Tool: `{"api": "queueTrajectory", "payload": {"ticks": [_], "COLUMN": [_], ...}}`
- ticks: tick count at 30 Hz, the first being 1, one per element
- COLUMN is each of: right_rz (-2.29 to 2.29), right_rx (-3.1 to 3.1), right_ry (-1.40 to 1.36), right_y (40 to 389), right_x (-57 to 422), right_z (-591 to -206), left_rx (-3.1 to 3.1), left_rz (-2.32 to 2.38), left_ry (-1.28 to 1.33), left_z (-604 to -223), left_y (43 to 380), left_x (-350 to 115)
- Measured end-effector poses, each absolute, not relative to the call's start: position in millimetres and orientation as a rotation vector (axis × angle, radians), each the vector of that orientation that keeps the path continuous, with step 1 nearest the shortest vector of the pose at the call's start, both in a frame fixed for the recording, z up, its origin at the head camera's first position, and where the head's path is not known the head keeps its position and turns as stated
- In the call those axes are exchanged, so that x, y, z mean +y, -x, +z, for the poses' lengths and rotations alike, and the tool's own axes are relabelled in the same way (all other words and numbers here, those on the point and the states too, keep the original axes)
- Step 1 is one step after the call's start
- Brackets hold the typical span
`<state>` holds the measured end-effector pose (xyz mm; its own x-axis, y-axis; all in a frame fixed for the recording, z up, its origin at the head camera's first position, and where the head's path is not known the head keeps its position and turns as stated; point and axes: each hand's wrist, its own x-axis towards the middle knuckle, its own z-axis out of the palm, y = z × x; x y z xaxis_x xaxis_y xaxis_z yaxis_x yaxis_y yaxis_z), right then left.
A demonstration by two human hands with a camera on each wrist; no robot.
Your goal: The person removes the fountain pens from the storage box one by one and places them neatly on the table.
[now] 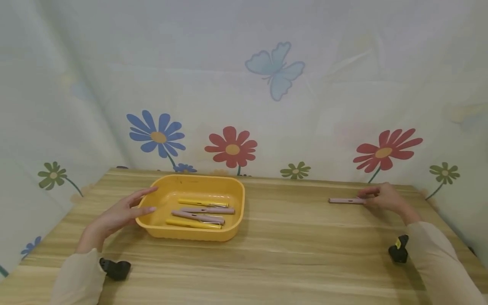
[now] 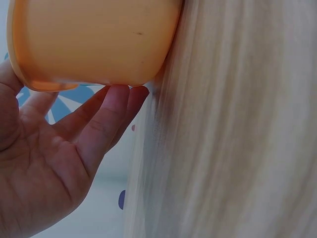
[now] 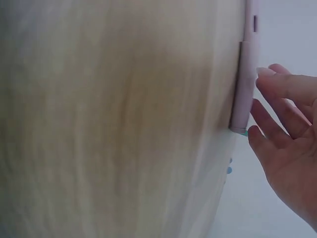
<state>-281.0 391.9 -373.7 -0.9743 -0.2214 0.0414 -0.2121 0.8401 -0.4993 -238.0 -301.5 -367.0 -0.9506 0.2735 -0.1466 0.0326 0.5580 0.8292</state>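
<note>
My left hand (image 1: pixel 118 214) holds the left side of a yellow plastic basin (image 1: pixel 190 235). Its thumb and a finger reach over the rim; in the left wrist view other fingertips touch the outer wall (image 2: pixel 99 44). Inside lie several pens: a yellow pen (image 1: pixel 194 223) in front, another yellow pen (image 1: pixel 202 203) behind, and two pale mauve pens (image 1: pixel 207 210) between them, partly crossing. Far right, my right hand (image 1: pixel 385 198) is over one end of a mauve pen (image 1: pixel 345 201) lying on the table. In the right wrist view its loosely bent fingertips touch or nearly touch that pen (image 3: pixel 245 79).
The wood-grain table (image 1: pixel 286 262) reaches back to a pale cloth (image 1: pixel 213 84) printed with flowers and a butterfly. A black wrist device (image 1: pixel 117 270) sits by the left sleeve, another black device (image 1: pixel 398 250) by the right sleeve.
</note>
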Motion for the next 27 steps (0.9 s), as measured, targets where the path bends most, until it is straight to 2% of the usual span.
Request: {"api": "queueTrajectory", "payload": {"ticks": [16,27], "right_rz": [-1.248,-1.449], "right_rx": [2.918,2.823], "right_ry": [0.325,0.489], "right_y": [258.0,241.4], "right_x": [361.9,317.1], "right_z": [-343.3,-324.7], "left_rx": [2.483,2.512], "left_rz": [1.392,1.353], "left_ry": [-0.268,-0.264], "left_z": [-369.7,-368.3], "left_y": [239.2,239.7], "left_x": [-303.6,-303.0]}}
